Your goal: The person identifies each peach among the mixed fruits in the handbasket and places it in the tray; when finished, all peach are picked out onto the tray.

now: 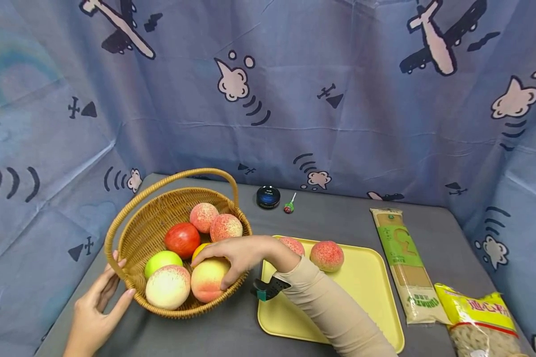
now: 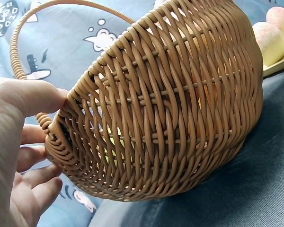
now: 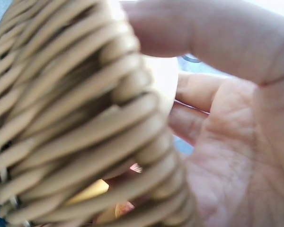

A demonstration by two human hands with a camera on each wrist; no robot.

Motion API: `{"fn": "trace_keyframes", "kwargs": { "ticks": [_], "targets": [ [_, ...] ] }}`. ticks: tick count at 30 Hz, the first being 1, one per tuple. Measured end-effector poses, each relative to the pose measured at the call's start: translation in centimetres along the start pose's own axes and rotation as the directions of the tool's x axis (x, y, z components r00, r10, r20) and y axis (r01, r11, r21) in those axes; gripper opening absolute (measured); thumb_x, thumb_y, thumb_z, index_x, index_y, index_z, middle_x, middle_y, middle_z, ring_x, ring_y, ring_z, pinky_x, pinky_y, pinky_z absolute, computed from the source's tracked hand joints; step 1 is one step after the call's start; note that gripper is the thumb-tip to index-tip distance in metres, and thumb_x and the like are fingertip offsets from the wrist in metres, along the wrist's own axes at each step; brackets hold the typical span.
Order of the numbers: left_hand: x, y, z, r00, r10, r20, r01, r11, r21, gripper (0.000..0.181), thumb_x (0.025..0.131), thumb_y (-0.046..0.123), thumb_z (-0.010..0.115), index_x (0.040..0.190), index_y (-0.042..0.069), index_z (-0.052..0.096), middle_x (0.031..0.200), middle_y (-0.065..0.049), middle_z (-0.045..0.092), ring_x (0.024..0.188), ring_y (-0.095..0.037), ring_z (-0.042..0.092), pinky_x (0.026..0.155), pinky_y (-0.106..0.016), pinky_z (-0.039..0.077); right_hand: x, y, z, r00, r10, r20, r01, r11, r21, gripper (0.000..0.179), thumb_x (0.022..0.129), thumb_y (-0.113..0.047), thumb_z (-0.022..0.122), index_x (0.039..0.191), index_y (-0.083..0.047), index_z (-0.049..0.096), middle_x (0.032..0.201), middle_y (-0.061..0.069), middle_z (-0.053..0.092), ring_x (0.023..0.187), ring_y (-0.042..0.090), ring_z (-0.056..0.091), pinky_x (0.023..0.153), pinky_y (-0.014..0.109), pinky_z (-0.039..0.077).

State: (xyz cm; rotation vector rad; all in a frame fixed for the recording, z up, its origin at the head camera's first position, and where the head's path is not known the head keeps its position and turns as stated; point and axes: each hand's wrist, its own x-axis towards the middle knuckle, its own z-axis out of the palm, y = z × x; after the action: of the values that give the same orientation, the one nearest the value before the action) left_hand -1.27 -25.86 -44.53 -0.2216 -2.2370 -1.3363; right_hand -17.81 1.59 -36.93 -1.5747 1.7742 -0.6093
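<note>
A blue-grey cloth point(image 1: 295, 84) printed with aeroplanes and clouds encloses the rear and sides of a grey table point(image 1: 205, 337). The wicker basket point(image 1: 145, 233) stands on the table's left part, its arched handle raised. To its right lies a yellow tray point(image 1: 362, 292), partly covered by the person's right forearm in a beige sleeve. Beyond the tray's right edge is a long green-labelled packet point(image 1: 402, 258), with a yellow-topped bag point(image 1: 482, 322) near its lower end.

The left hand point(image 1: 98, 297) grips the basket's left rim, thumb on one side and fingers on the other. The right hand point(image 1: 241, 253) reaches over the right rim, thumb and fingers curled about a yellow-pink peach point(image 1: 207, 282). That peach is inside the basket, at the near right. A black strap point(image 1: 277, 286) is worn on the right wrist.

Also in the basket: a pale peach point(image 1: 168, 287), a red fruit point(image 1: 182, 240), a green fruit point(image 1: 163, 262), two pink peaches point(image 1: 226, 228) towards the back, and an orange-yellow fruit point(image 1: 199, 250), mostly hidden. Two further peaches point(image 1: 327, 256) rest on the tray's far part. Behind the tray stand a dark tuna tin point(image 1: 268, 197) and, just beside it, a lollipop point(image 1: 288, 208).
</note>
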Motion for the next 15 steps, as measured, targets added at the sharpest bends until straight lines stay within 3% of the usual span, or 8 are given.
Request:
{"fn": "trace_keyframes", "kwargs": {
  "ticks": [7, 15],
  "targets": [
    [-0.1, -0.1, 0.0, 1.0, -0.007, -0.009, 0.007, 1.0, 0.003, 0.068, 0.069, -0.027, 0.065, 0.133, -0.01, 0.048, 0.145, -0.01, 0.045, 0.132, -0.004, 0.043, 0.101, -0.01, 0.041, 0.0, 0.0, 0.1, 0.999, -0.02, -0.03, 0.02, 1.0, -0.005, 0.062, 0.078, -0.016, 0.075, 0.134, -0.008, 0.048, 0.134, 0.005, 0.051, 0.115, 0.005, 0.046, 0.101, 0.012, 0.039],
    [-0.1, 0.1, 0.0, 1.0, -0.011, -0.013, 0.011, 1.0, -0.009, 0.068, 0.069, -0.028, 0.065, 0.133, -0.01, 0.048, 0.146, -0.013, 0.042, 0.133, -0.005, 0.042, 0.101, -0.01, 0.041, -1.0, -0.4, -0.4, 0.994, 0.012, -0.106, -0.01, 1.0, 0.016, 0.063, 0.078, -0.016, 0.074, 0.135, -0.007, 0.048, 0.132, 0.006, 0.053, 0.109, 0.006, 0.048, 0.095, 0.013, 0.043]
  ]
}}
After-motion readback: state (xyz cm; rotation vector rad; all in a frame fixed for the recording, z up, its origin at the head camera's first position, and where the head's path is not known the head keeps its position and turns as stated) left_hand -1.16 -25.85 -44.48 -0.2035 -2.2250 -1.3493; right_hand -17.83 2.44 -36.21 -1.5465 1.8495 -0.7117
